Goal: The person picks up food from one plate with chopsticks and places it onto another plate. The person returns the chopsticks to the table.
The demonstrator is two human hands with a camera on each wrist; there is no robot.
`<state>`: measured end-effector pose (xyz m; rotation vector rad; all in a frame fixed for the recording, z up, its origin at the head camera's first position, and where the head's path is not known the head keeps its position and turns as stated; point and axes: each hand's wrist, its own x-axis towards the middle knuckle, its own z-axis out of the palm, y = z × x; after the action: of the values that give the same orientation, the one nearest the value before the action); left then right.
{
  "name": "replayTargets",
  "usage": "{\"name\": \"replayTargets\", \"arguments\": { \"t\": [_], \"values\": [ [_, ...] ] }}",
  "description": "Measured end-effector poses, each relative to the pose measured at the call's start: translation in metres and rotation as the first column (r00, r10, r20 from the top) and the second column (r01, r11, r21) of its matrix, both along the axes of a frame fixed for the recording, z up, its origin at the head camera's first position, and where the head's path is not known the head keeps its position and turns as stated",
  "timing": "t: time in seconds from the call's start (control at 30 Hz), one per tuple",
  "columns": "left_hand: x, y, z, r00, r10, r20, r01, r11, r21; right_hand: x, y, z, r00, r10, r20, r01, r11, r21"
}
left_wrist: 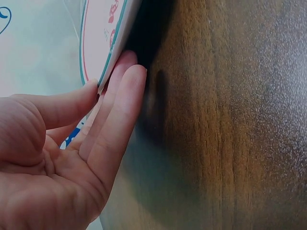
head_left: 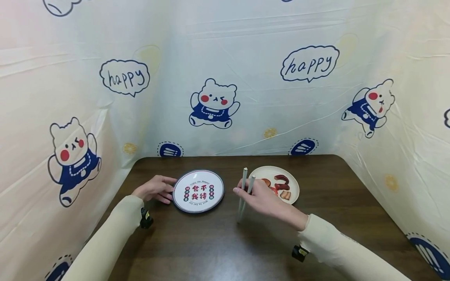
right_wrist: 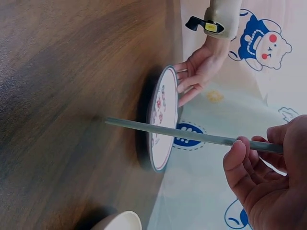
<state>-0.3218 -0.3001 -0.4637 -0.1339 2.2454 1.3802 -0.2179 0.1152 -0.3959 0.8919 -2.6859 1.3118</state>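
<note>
My left hand (head_left: 158,190) pinches the near-left rim of a round white plate (head_left: 199,205) with a dark border and red lettering. In the left wrist view the thumb lies on top of the rim of that plate (left_wrist: 98,43), and fingers reach under it. To the right, my right hand (head_left: 261,198) holds a pair of pale green chopsticks (head_left: 244,177), their lower ends pointing down toward the table beside the plate. The right wrist view shows the chopsticks (right_wrist: 192,137) gripped near their upper end, with no food between the tips.
Behind the right hand sits a cream plate (head_left: 296,187) bearing sausages (head_left: 282,187) and other food pieces, partly hidden by that hand. The brown wooden table (head_left: 190,249) meets a printed curtain (head_left: 253,105) at its back and sides.
</note>
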Motion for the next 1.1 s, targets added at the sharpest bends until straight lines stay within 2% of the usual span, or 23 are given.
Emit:
{"name": "replayTargets", "arguments": {
  "t": [0.2,0.43,0.73,1.1],
  "values": [
    [0.001,0.0,0.001,1.0,0.0,-0.004,0.0,1.0,-0.001,0.002,0.002,-0.011,0.999,-0.031,0.022,0.031,0.999,0.016],
    [0.002,0.0,0.0,1.0,0.007,-0.002,-0.007,1.0,0.004,0.004,0.003,-0.024,0.999,-0.007,0.048,0.008,1.0,-0.006],
    [0.0,0.001,0.0,1.0,0.009,0.001,-0.009,1.0,0.004,0.006,0.004,-0.018,0.993,-0.027,0.113,0.033,0.998,-0.052],
    [0.001,0.0,0.0,1.0,0.009,0.006,-0.009,1.0,0.008,0.012,0.0,-0.015,0.993,-0.014,0.113,0.023,0.996,-0.081]
  ]
}}
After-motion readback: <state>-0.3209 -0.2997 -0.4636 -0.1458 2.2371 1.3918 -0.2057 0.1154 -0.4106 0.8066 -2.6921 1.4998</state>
